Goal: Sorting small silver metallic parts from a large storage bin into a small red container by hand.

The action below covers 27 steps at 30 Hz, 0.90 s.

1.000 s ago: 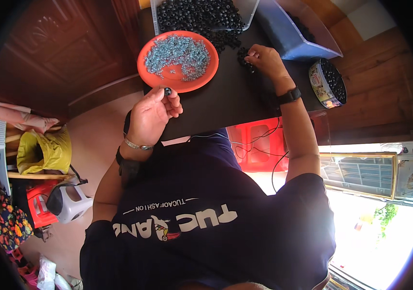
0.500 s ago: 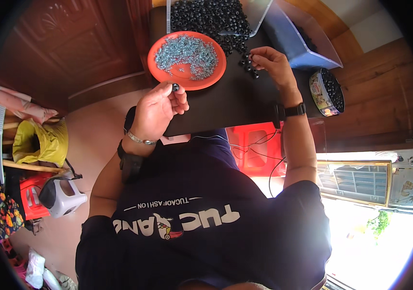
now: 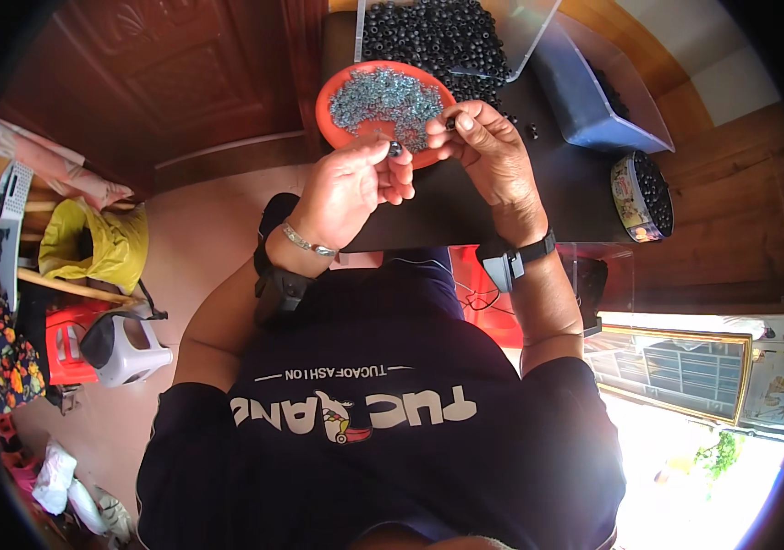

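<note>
My left hand (image 3: pixel 344 191) is closed, pinching a small round black bead (image 3: pixel 395 148) between thumb and fingertips, palm turned up. Close by on its right, my right hand (image 3: pixel 502 170) pinches another black bead (image 3: pixel 450 123) between thumb and forefinger. The two beads are apart, with a short gap between the hands. Behind the fingers lies an orange-red plate (image 3: pixel 325 112) heaped with small silvery metal parts (image 3: pixel 383 99); my fingers hide part of its near right side. A few loose black beads (image 3: pixel 532 130) lie on the dark table right of my right hand.
A clear bin (image 3: pixel 531 41) of black beads stands at the back, some beads spilling in front. To its right are a bluish translucent bin (image 3: pixel 593 124) and a round tin (image 3: pixel 632 203) of black beads. The dark table (image 3: pixel 557 197) ends near my wrists.
My right hand has come left from the loose beads on the table to beside my left hand, bringing a bead. The view has shifted slightly; the left hand still pinches its bead.
</note>
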Each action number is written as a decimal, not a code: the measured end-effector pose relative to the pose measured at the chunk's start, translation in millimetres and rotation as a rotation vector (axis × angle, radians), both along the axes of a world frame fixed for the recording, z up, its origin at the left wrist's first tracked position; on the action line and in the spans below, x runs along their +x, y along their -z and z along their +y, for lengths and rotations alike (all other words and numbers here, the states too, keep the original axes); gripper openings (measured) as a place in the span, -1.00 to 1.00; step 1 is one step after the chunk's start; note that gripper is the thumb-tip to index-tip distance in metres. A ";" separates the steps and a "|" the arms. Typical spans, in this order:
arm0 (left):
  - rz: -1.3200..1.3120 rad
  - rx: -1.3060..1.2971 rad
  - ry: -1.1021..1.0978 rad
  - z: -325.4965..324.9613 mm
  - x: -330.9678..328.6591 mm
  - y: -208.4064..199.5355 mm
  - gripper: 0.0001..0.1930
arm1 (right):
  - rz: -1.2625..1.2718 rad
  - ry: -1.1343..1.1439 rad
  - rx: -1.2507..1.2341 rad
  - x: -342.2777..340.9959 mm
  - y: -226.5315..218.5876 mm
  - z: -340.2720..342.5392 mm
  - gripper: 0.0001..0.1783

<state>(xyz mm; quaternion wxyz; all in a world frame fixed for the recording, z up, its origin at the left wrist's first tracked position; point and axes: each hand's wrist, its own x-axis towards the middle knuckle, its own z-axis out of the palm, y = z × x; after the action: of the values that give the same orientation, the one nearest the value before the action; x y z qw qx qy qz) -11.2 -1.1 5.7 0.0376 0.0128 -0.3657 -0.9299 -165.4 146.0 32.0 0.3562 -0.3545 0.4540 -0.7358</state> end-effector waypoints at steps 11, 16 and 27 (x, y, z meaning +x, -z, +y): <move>0.002 -0.039 -0.024 9.8 -5.5 -6.5 -0.72 | -0.010 -0.053 -0.058 26.4 4.8 -15.1 -0.79; -0.013 0.013 -0.023 10.4 -5.7 -3.0 -0.73 | 0.005 -0.065 -0.059 31.4 3.8 -15.8 -0.78; -0.010 0.031 0.011 9.2 -3.0 5.3 -0.70 | 0.160 0.081 -0.034 40.8 10.5 -18.7 -0.80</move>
<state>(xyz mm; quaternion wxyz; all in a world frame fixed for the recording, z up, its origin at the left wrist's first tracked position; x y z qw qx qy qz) -14.2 8.2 0.4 0.0305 0.0163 -0.3514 -0.9356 -124.6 127.3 21.4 0.2827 -0.3995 0.4824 -0.7264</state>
